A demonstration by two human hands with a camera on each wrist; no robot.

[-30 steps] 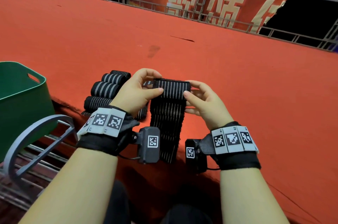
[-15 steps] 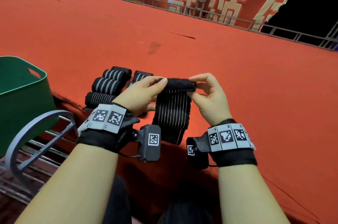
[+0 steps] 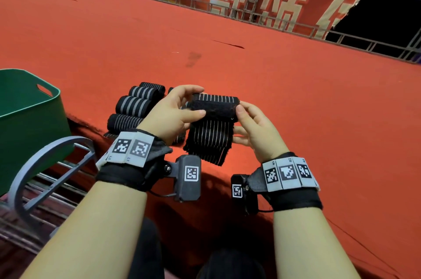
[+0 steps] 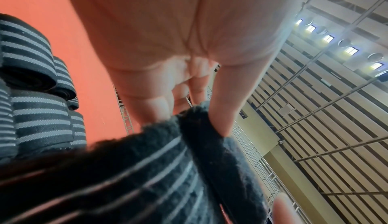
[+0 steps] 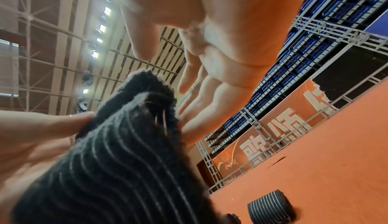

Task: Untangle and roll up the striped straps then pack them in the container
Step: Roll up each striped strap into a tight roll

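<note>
your left hand (image 3: 173, 117) and right hand (image 3: 257, 128) each pinch an end of the striped strap (image 3: 211, 123), partly rolled above the red carpet (image 3: 296, 96), tail hanging. several finished rolls (image 3: 134, 107) lie beside it; none visibly packed in the green container (image 3: 29, 105) yet.

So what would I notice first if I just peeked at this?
Probably the two hands, left hand and right hand, rolling a black striped strap in the middle. Next, the finished rolls piled on the big red carpet, and the green bin at far left.
</note>
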